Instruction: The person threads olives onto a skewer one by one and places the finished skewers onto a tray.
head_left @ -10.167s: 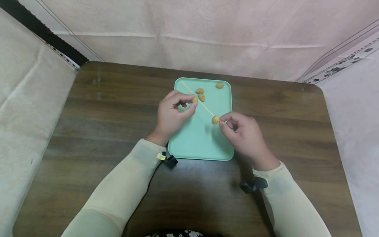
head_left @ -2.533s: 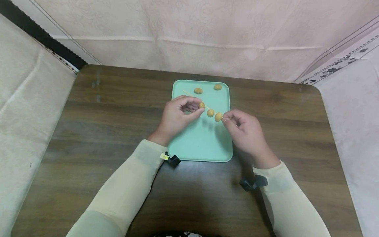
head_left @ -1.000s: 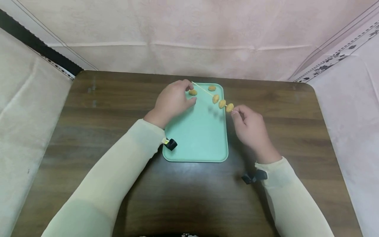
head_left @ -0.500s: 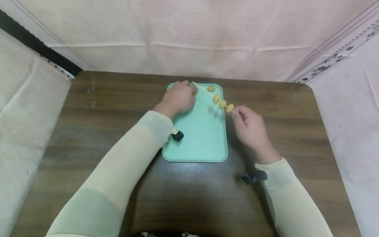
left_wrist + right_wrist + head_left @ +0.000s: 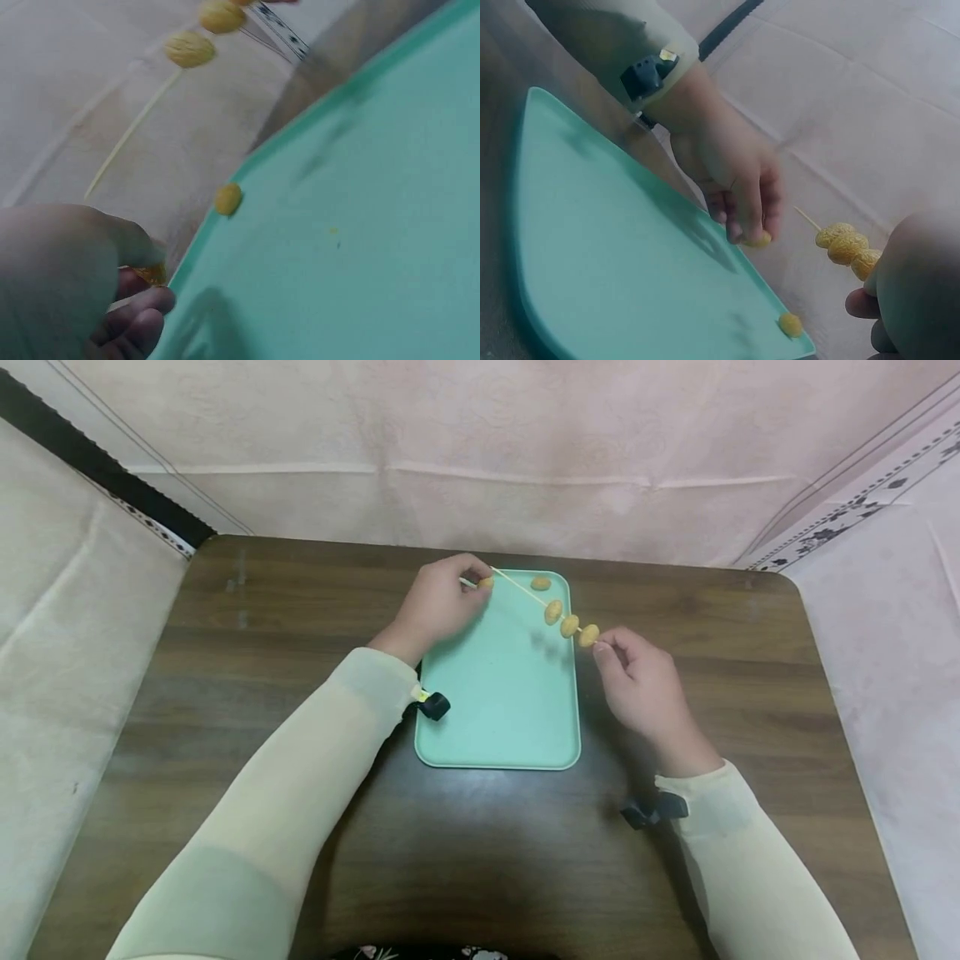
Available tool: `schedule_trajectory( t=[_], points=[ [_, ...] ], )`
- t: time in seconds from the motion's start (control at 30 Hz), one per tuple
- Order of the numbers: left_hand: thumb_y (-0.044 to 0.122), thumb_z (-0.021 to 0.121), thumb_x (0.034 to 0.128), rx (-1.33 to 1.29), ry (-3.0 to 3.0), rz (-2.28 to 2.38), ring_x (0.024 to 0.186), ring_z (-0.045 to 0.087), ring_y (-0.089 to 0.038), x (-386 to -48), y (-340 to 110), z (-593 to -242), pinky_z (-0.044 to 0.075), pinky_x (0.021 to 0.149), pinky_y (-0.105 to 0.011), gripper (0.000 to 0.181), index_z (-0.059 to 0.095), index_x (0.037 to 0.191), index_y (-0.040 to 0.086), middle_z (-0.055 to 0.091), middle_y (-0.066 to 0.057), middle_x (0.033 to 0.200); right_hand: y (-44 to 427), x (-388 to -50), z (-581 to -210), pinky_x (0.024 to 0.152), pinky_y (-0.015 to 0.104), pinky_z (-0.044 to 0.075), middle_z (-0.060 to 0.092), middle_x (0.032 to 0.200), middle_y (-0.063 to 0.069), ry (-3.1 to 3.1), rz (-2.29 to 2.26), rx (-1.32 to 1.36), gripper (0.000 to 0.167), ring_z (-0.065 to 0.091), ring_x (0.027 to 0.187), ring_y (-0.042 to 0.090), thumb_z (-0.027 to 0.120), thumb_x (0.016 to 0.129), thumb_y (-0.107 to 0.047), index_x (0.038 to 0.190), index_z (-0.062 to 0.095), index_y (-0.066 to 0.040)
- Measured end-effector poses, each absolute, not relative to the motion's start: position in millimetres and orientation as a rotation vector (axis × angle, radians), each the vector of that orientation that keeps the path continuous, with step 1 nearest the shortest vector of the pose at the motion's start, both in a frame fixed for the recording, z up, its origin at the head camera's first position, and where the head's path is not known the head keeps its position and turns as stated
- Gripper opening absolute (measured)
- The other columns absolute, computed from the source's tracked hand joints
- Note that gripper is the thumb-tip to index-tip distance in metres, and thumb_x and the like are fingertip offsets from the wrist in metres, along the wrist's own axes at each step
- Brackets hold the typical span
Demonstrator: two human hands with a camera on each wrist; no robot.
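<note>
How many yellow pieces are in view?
5: three threaded pieces on the skewer in the right hand, one pinched piece in the left hand, one loose piece on the tray, far right. The left hand might hide others.

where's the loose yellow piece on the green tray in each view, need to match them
Head: yellow piece above centre, near the top-right corner of the green tray.
Left wrist: yellow piece near centre, at the tray's edge.
Right wrist: yellow piece low, right of centre.
Shared landmark: green tray.
</note>
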State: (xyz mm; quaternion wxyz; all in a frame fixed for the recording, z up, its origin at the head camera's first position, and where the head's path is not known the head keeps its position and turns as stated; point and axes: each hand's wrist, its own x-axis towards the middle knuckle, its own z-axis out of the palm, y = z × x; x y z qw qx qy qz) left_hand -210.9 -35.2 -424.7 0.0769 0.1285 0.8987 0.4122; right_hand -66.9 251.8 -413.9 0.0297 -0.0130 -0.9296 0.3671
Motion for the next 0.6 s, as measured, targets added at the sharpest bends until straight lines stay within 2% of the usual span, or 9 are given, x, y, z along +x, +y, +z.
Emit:
schedule_trajectory(
  t=[0.17, 0.3, 0.4, 0.6],
  points=[
    [0.031, 0.079, 0.1072, 0.154, 2.494, 1.612, 0.115, 0.074, -0.014, -200, -45, -426, 0.061, 0.102, -0.036, 0.03, 0.078, 0.136, 0.023, 0.076, 0.005, 0.125, 253, -64, -412, 0.061, 0.038, 0.048, 0.06, 0.079, 0.008, -2.874, 1.149, -0.032, 0.035, 0.055, 0.07, 0.028, 0.054, 0.118, -0.039, 0.12, 0.076, -0.012],
    [0.02, 0.081, 0.1062, 0.043, 2.126, 2.013, 0.114, 0.079, -0.019, -188, -51, -428, 0.066, 0.103, -0.033, 0.036, 0.075, 0.14, 0.01, 0.075, -0.004, 0.126, 252, -59, -409, 0.059, 0.036, 0.047, 0.06, 0.079, 0.007, -2.89, 1.176, 0.004, 0.035, 0.055, 0.07, 0.027, 0.054, 0.119, -0.041, 0.121, 0.076, -0.014],
    [0.012, 0.077, 0.1081, -0.004, 1.865, 2.233, 0.112, 0.081, -0.025, -177, -53, -427, 0.068, 0.101, -0.032, 0.033, 0.072, 0.14, 0.003, 0.075, -0.011, 0.125, 251, -56, -406, 0.06, 0.035, 0.048, 0.061, 0.081, 0.006, -2.89, 1.16, 0.044, 0.033, 0.055, 0.071, 0.026, 0.056, 0.118, -0.039, 0.12, 0.077, -0.014],
    [0.007, 0.073, 0.11, -0.01, 1.742, 2.394, 0.107, 0.083, -0.023, -161, -54, -424, 0.069, 0.094, -0.027, 0.023, 0.075, 0.132, 0.009, 0.077, -0.013, 0.121, 249, -47, -399, 0.06, 0.035, 0.048, 0.06, 0.08, 0.006, -2.893, 1.149, 0.09, 0.031, 0.055, 0.071, 0.025, 0.057, 0.118, -0.037, 0.119, 0.077, -0.013]
  ],
)
